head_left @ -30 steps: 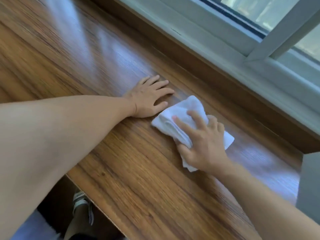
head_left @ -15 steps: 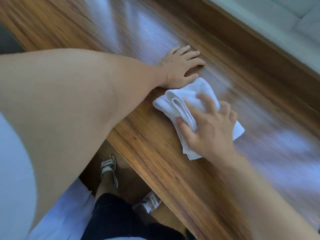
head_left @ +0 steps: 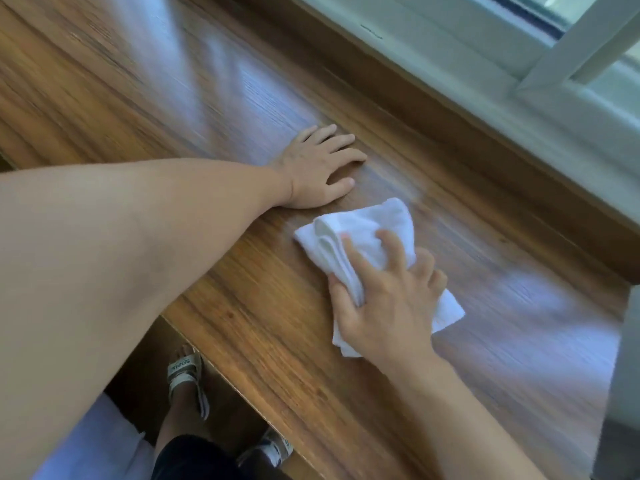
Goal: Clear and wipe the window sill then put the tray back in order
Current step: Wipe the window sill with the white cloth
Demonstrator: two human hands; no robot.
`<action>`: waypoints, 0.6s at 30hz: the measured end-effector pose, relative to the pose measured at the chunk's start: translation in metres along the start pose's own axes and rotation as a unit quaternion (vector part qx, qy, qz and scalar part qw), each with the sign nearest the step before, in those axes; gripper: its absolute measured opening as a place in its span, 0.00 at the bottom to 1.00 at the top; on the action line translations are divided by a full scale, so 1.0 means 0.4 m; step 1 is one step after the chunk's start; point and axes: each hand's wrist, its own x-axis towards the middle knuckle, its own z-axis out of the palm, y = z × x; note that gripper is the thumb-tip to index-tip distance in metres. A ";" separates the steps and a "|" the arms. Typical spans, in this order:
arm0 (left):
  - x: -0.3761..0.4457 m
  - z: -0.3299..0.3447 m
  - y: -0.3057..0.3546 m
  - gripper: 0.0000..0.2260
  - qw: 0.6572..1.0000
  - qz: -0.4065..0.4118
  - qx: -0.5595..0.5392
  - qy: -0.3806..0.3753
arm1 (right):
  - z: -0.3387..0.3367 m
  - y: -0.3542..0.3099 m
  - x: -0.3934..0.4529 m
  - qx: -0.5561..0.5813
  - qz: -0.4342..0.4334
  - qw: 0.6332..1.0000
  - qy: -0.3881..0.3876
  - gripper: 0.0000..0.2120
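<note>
Mid-wipe, the right hand [head_left: 384,299] clutches a folded white cotton cloth [head_left: 367,233] on the glossy brown wooden window sill [head_left: 277,323], just beside the flat, empty left hand [head_left: 320,168]; another stroke seems next.

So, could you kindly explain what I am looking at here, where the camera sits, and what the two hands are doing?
There is no machine here: a person works with bare hands, and the single camera is worn on their head, looking forward and down, so the arms reach in from the bottom of the picture. The broad brown surface is a wooden window sill, with the white window frame along the top right. The left hand lies flat and empty on the wood, palm down. The right hand presses a folded white cloth onto the sill, fingers spread over it, as one does when wiping. Nothing else lies on the visible wood. Below the sill's edge you see the person's feet in sandals.
</note>
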 end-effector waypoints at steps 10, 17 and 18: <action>0.008 0.007 -0.003 0.31 1.000 0.007 0.008 0.003 | -0.024 0.179 0.071 0.002 -0.159 0.986 -0.049 0.24; 0.011 0.000 -0.010 0.29 1.000 0.011 0.000 -0.015 | 0.009 0.268 0.334 -0.074 0.291 0.954 0.020 0.23; 0.010 0.001 -0.012 0.29 1.000 0.011 0.001 -0.017 | 0.018 0.234 0.339 -0.073 0.288 0.955 0.013 0.24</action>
